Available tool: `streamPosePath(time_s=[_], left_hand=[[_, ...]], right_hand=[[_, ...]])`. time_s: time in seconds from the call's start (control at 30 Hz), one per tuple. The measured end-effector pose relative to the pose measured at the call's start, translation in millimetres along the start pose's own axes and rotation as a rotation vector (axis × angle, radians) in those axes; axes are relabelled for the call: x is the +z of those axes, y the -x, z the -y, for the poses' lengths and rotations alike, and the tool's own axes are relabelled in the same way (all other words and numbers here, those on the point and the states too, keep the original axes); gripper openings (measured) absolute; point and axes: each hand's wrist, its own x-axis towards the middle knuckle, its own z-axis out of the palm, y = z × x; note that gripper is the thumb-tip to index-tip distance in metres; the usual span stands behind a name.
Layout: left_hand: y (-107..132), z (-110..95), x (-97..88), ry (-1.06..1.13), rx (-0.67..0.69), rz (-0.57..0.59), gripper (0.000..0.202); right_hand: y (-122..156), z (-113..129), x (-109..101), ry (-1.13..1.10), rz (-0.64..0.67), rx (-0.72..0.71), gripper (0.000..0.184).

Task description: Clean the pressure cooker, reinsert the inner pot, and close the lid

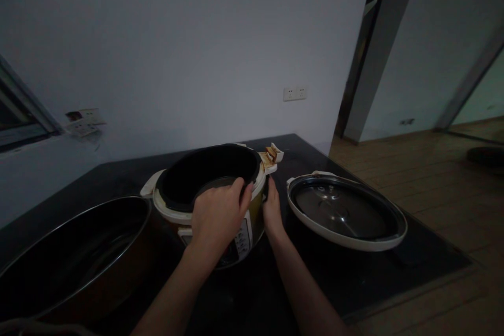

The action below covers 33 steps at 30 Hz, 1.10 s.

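An electric pressure cooker [255, 220] with a white rim and a front control panel stands open on the black table. A black inner pot [185, 178] sits in it. My left hand [218, 215] is closed over the front right of the inner pot's rim, its fingertips partly hidden. Fairly straight fingers of my right hand [272, 209] lie along the cooker's right side. The cooker's detached lid [342, 210] rests on the right, its dark underside facing up.
A large dark pan [142, 252] stands at the left, close beside the cooker. The black tabletop [425, 257] ends at the right above a wooden floor [444, 189]. Behind is a white wall with a double socket [294, 94].
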Motion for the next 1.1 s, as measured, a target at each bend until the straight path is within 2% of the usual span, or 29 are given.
streamPosePath(time_s=[0.1,0.17,0.3,0.37,0.43,0.53,0.63,0.7,0.77,0.87,1.0,1.1], left_hand=[[0.7,-0.1,-1.1,-0.005,-0.002,0.011,0.039],[0.8,-0.3,-1.9,-0.003,0.002,0.021,0.039],[0.6,-0.7,-2.6,0.004,-0.002,0.03,0.04],[0.6,-0.8,-2.8,0.002,-0.009,0.033,0.04],[0.7,-0.8,-2.9,0.002,-0.008,0.026,0.04],[0.8,-0.7,-2.6,0.001,-0.004,0.017,0.041],[0.8,-0.4,-1.6,-0.01,-0.007,0.011,0.043],[0.7,0.2,-0.7,-0.017,0.002,0.003,0.044],[0.5,1.2,0.0,-0.02,0.01,-0.007,0.046],[0.5,2.9,0.4,-0.023,0.013,-0.012,0.046],[1.1,6.7,0.7,-0.032,0.033,0.008,0.045],[1.4,12.9,3.1,-0.038,0.026,0.017,0.046]], right_hand=[[5.6,-8.6,-0.3,-0.012,-0.007,0.008,0.055],[30.3,-13.1,3.4,-0.02,-0.036,-0.003,0.06],[96.8,-17.4,11.4,-0.001,-0.055,-0.012,0.067],[113.2,-18.8,12.7,0.002,-0.047,0.018,0.065],[107.6,-22.2,11.4,-0.018,-0.067,0.043,0.067],[67.6,-32.7,5.3,-0.077,-0.128,0.108,0.071],[29.6,-45.5,-1.4,-0.086,-0.129,0.169,0.067],[25.0,-51.7,-3.5,-0.084,-0.14,0.195,0.068],[39.6,-54.9,-2.9,-0.083,-0.164,0.212,0.073],[81.8,-54.7,2.1,-0.084,-0.188,0.23,0.08],[133.5,-49.3,13.8,-0.117,-0.173,0.286,0.074],[153.8,-43.1,25.6,-0.086,-0.148,0.22,0.068]])
